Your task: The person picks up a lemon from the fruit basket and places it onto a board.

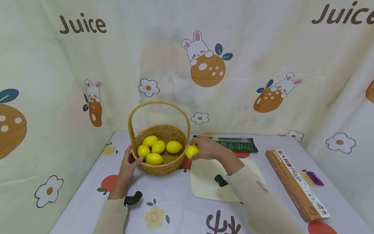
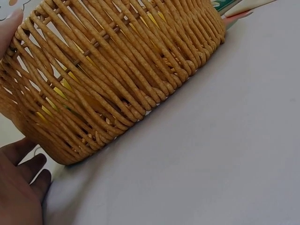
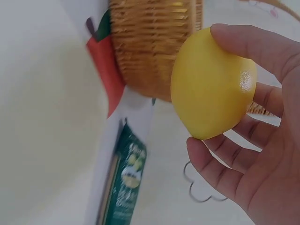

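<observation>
A wicker basket (image 1: pixel 163 169) with a tall arched handle stands at the table's back left. Several yellow lemons (image 1: pixel 158 147) lie inside it. My left hand (image 1: pixel 127 165) holds the basket's left side, thumb at the rim and fingers along the outer wall; the left wrist view shows those fingers (image 2: pixel 30 169) low against the wicker. Just right of the basket, my right hand (image 1: pixel 208 149) grips another lemon (image 3: pixel 213 86) between thumb and fingertips. That lemon is off the table, level with the basket's rim.
Beneath my right forearm lies a cream mat (image 1: pixel 204 182). Behind it is a green packet (image 1: pixel 236 144). A long pasta box (image 1: pixel 295 183) lies at the right, with a small purple packet (image 1: pixel 315 178) beside it. Printed curtains (image 1: pixel 163 58) enclose the table's back and sides.
</observation>
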The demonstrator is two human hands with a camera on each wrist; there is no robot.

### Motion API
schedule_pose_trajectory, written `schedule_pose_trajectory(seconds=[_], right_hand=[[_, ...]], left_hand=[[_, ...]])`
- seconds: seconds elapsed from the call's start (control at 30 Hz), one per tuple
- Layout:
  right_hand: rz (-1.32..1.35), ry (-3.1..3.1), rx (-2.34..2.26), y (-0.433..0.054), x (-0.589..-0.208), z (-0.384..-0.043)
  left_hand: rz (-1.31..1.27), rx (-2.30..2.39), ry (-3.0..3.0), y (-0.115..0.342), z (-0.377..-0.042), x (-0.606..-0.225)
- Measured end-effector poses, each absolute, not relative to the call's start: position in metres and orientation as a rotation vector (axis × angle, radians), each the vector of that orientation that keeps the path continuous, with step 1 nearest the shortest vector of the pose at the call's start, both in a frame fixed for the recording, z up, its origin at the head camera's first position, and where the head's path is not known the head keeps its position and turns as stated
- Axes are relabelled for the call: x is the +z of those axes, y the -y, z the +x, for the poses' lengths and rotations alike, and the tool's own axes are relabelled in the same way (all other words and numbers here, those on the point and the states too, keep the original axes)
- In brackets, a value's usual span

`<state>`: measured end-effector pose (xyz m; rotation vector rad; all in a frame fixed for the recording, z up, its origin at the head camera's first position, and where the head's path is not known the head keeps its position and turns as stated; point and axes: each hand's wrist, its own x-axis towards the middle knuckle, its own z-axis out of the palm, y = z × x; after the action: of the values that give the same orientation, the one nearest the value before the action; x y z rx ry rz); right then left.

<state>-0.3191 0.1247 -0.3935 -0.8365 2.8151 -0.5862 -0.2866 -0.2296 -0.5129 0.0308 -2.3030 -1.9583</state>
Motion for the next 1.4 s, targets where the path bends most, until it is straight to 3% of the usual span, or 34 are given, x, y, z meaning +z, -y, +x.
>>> schedule_pose_trajectory(seconds=[1.0, 1.4], right_hand=[[-0.649, -2.892, -0.705, -0.171, -0.467, -0.324], [-0.618, -2.895, -0.704, -0.170, -0.471, -0.324]], left_hand=[[0.082, -1.946, 2.358, 0.233, -0.282, -0.511], [0.086, -1.996, 2.333, 0.231, -0.286, -0.512]])
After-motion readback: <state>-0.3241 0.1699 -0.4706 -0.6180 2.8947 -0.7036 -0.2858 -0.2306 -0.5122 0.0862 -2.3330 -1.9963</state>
